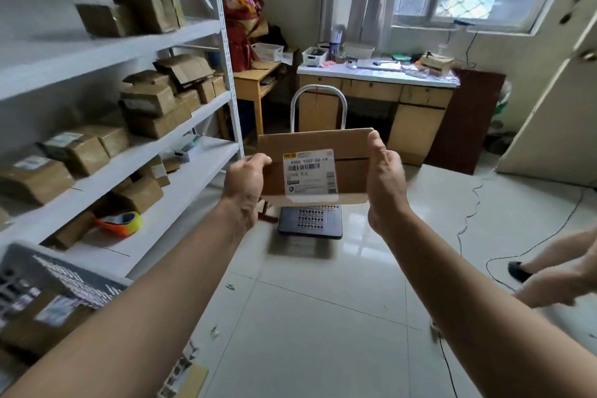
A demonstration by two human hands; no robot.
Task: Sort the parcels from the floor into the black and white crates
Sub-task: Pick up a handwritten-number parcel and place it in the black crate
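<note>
- Your left hand (247, 181) and right hand (384, 178) gripped the parcel (315, 168) by its left and right edges, held up mid-room.
- The shelf (193, 108) stood close on the left; the tiled floor (323, 317) lay open near and right.

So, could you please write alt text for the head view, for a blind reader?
A person's left hand and right hand grip the side edges of a flat cardboard parcel, its white shipping label facing the camera. White shelves of boxes stand at left; a black crate sits on the floor beyond.
</note>
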